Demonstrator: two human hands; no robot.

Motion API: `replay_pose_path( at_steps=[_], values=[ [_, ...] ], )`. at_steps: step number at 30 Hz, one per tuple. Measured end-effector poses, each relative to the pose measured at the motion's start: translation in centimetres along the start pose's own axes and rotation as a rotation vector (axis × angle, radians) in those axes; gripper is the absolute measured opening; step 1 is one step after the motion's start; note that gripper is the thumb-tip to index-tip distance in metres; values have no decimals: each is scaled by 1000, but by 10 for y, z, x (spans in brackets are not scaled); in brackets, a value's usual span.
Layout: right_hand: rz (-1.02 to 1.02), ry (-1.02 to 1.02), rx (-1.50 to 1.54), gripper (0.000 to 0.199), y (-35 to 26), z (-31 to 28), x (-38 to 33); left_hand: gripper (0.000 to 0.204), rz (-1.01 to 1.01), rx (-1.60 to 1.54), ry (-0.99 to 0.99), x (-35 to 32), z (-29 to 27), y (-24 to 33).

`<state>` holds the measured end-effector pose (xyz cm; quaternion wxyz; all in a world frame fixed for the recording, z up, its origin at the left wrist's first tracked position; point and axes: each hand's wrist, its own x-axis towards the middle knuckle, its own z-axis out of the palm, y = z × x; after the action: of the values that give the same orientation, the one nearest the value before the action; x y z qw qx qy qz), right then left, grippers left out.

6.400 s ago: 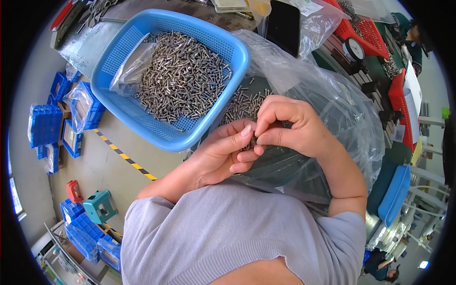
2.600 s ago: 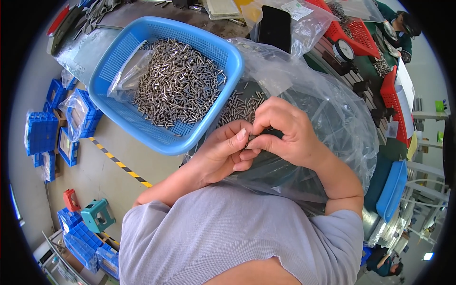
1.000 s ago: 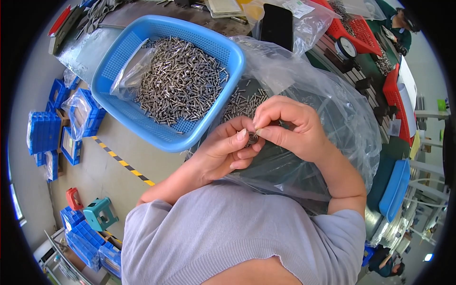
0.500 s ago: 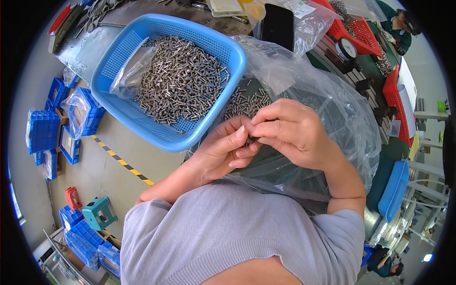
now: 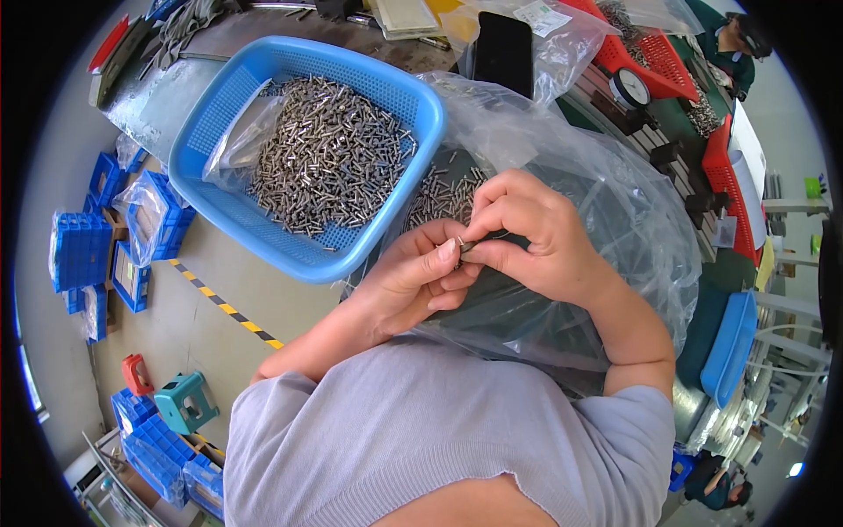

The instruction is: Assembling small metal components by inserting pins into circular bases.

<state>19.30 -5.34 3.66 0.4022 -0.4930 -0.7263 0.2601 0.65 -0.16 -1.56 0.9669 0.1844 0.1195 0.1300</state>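
Note:
My left hand (image 5: 413,277) is half curled, thumb against the fingers, around small metal pins, mostly hidden in its grip. A thin metal pin (image 5: 461,243) shows at the fingertips, where both hands meet. My right hand (image 5: 536,237) pinches at that pin with thumb and forefinger. Just beyond the hands lies a loose pile of metal pins (image 5: 443,195) on a clear plastic sheet (image 5: 606,220). To the left stands a blue perforated basket (image 5: 206,224), holding a large heap of similar pins (image 5: 329,158) and a clear plastic bag (image 5: 237,145).
A black phone (image 5: 503,54) lies on plastic at the back. On the right are a round dial gauge (image 5: 630,88), red baskets (image 5: 733,189) and a blue tray (image 5: 729,350). Blue crates (image 5: 81,250) and a green stool (image 5: 184,402) stand on the floor at left. Other people are at far right.
My right fingers have shifted slightly, and the pin tip between the hands now shows. My left hand keeps its hold. The view has moved a little.

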Motion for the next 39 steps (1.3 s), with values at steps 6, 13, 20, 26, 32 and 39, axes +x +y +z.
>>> replay_pose_path(
  at_steps=[6, 13, 20, 26, 32, 39],
  values=[
    [43, -71, 18, 13, -1, -18, 4, 27, 89, -56, 15, -1, -2, -3],
    [159, -259, -319, 14, 8, -36, 1, 24, 66, -40, -45, 0, -6, -2],
    [76, -229, -410, 16, 23, -18, -1, 24, 53, -58, -83, -1, -8, -2],
    [5, -181, -461, 10, 31, -11, -1, 24, 55, -51, -82, -1, -7, -2],
    [159, -166, -119, 10, 12, -19, 6, 24, 52, -41, -82, -3, -8, -1],
    [181, -171, 232, 10, 1, -9, 2, 26, 5, -18, -11, -4, -3, -1]
  ],
)
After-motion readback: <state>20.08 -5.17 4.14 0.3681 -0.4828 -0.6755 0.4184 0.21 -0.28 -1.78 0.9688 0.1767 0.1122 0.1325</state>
